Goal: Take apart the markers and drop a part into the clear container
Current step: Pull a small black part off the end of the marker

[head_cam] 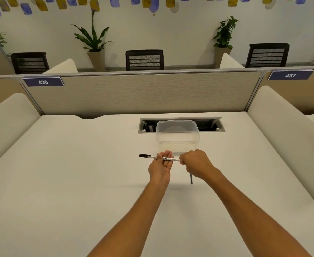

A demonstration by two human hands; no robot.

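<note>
Head view: the marker (159, 158) lies nearly level, long axis left to right, black cap pointing left. The left hand (161, 165) grips its middle; the right hand (196, 163) is clenched round its right end. It is held above the desk (69, 164), just in front of the clear container (177, 136).

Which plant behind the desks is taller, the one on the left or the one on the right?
The left plant, with long pointed leaves and a tall stalk reaching the wall decorations. The right plant is bushier with small leaves and stops lower.
</note>
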